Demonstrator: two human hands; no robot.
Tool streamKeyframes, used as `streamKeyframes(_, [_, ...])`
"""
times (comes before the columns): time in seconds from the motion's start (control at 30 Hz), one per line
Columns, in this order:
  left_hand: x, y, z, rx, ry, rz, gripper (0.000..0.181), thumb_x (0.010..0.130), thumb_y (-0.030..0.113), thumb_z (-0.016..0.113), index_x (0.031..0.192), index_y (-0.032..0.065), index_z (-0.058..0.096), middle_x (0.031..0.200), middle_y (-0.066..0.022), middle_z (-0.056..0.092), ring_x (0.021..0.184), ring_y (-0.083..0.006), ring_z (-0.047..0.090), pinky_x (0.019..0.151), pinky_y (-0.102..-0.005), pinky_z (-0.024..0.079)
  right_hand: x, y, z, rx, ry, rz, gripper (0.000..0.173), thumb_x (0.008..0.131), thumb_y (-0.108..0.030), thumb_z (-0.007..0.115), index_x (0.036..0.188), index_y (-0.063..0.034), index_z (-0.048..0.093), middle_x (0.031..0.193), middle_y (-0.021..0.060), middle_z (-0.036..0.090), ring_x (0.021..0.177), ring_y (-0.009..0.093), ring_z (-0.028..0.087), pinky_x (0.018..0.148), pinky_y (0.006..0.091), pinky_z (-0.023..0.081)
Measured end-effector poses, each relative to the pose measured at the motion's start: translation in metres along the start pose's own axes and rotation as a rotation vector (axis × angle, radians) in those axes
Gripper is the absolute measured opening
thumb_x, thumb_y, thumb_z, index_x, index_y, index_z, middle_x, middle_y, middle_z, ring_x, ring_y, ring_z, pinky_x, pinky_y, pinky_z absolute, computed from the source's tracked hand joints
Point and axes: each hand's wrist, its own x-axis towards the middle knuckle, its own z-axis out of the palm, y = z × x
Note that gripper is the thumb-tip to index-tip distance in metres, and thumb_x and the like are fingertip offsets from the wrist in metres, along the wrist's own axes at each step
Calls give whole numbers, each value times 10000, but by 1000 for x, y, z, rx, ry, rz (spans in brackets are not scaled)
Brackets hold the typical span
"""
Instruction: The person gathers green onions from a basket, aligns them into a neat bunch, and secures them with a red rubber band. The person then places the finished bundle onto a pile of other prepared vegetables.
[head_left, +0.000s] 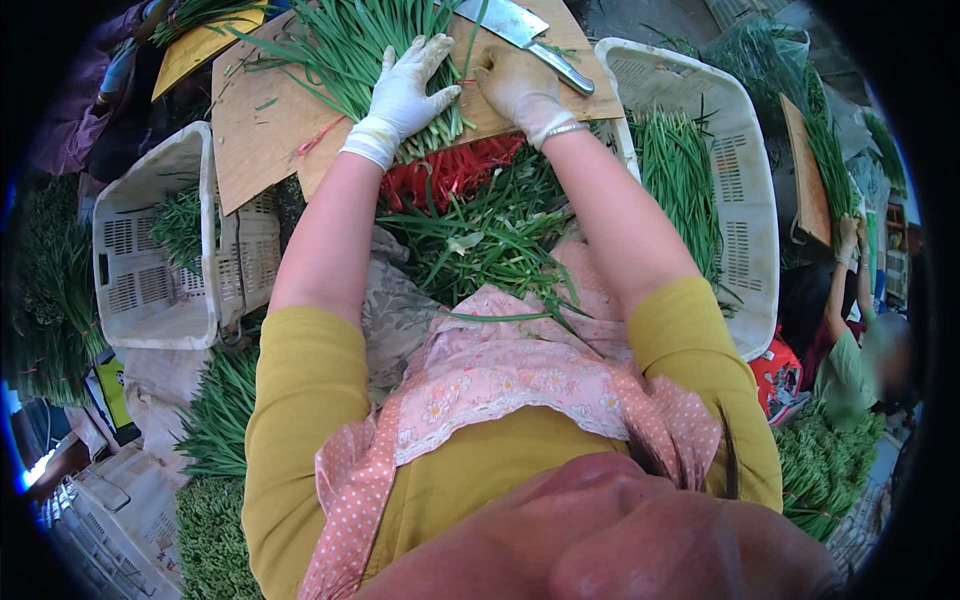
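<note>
My left hand (412, 94), in a white glove, lies with spread fingers on a pile of long green stalks with flat leaves (337, 64) on a wooden board (262, 150). To its right my right hand (517, 90), gloved and stained, is curled above the board; a thin red tie (466, 81) shows beside its fingers, and whether it pinches the tie is hard to see. A cleaver with a metal handle (517, 26) lies just beyond the right hand. Many red ties (450, 172) hang at the board's near edge. A loose red tie (321, 137) lies left of my left wrist.
Cut leaves (487, 247) cover my lap below the board. A white plastic crate (750, 180) with green stalks stands right, another crate (154, 300) left. Co-workers sit at both sides: gloved hands (118, 67) upper left, hands (849, 232) holding greens at right.
</note>
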Motion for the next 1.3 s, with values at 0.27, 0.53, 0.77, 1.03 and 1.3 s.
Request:
streamKeyframes(0.27, [1,18,-15,77,-50,-47,1108,744,537,738,1555,54,159,1565,-155,321,1457,-311,287,1182,-553,161,47,-1,19,-93,-101,-94,326,876,-416,606,1044,-165,730,1077,128,704,1013,303,665,912,398,509])
streamKeyframes(0.53, [2,29,-23,59,-32,22,815,775,312,689,1508,334,335,1617,-124,213,1452,-361,281,1159,-603,175,42,70,-114,420,684,-103,208,860,-244,643,857,-52,725,848,163,700,814,318,672,736,395,511])
streamKeyframes(0.77, [14,26,-11,109,-18,41,519,803,472,724,1215,157,695,1603,-176,230,1445,-415,265,1151,-562,216,-202,85,-124,373,-224,-558,214,848,-209,664,975,-40,700,945,100,718,879,256,669,816,364,517])
streamKeyframes(1.03, [16,26,-31,513,-333,-78,1044,738,642,710,1504,38,337,1614,-174,190,1461,-404,219,1121,-589,256,-320,209,-126,825,161,147,285,962,-271,615,1138,-62,698,927,46,703,890,132,651,833,295,510])
streamKeyframes(1.3, [35,64,-33,816,-387,-169,1055,771,709,638,1534,73,282,1621,-195,135,1489,-392,140,1116,-672,171,-362,547,22,-90,-515,1051,701,781,-511,732,1321,-86,594,1330,122,604,1206,326,584,1043,433,447])
